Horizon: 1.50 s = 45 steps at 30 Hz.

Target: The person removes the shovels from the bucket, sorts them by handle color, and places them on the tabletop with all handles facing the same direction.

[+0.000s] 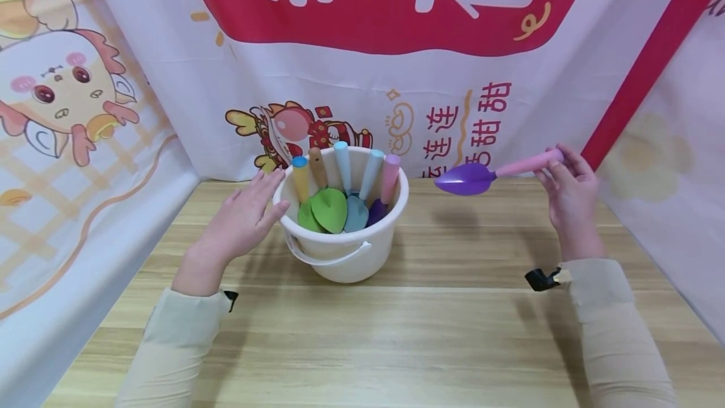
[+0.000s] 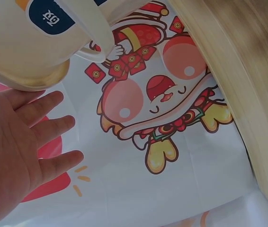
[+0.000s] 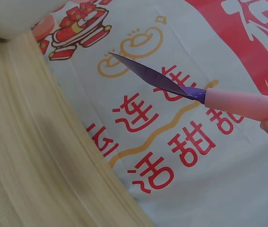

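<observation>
A white bucket stands upright on the table, its handle hanging down at the front. Inside it lean several garden trowels, among them green blades, a grey-blue blade and a pink handle. My left hand touches the bucket's left rim with fingers straight; in the left wrist view they spread beside the bucket's wall. My right hand pinches the end of a pink handle on a purple-bladed garden trowel. That trowel is held in the air right of the bucket, blade pointing left.
The wood-grain table runs under both arms. Behind it hangs a white and red printed cloth, and printed cloths also close off the left and right sides. A black strap piece hangs at the right wrist.
</observation>
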Tool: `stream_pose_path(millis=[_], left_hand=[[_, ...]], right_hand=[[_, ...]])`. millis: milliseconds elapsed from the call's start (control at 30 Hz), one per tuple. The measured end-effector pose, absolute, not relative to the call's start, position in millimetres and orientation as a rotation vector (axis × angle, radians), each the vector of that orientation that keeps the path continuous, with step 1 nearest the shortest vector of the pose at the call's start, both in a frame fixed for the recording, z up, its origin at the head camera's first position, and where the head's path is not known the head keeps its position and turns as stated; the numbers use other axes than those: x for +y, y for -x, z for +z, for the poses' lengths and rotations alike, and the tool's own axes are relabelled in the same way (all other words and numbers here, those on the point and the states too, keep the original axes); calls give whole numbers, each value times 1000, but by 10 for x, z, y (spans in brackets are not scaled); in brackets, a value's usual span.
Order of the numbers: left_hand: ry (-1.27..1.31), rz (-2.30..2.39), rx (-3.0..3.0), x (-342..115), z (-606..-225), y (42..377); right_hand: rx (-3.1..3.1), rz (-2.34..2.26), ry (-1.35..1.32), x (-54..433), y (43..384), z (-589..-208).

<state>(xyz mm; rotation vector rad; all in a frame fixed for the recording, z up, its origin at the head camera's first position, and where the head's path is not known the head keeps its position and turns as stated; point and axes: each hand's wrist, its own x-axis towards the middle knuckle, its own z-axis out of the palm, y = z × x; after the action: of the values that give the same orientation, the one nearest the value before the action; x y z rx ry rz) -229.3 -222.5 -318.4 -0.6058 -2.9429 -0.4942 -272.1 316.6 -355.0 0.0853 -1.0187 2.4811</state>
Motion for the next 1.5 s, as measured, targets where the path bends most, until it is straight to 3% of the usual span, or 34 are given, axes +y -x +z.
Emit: stream_pose_path(millis=[1500], left_hand=[[602, -489, -2937, -2235, -3174, 2292]], right_hand=[[-927, 2621, 119, 3218, 2950, -4114]])
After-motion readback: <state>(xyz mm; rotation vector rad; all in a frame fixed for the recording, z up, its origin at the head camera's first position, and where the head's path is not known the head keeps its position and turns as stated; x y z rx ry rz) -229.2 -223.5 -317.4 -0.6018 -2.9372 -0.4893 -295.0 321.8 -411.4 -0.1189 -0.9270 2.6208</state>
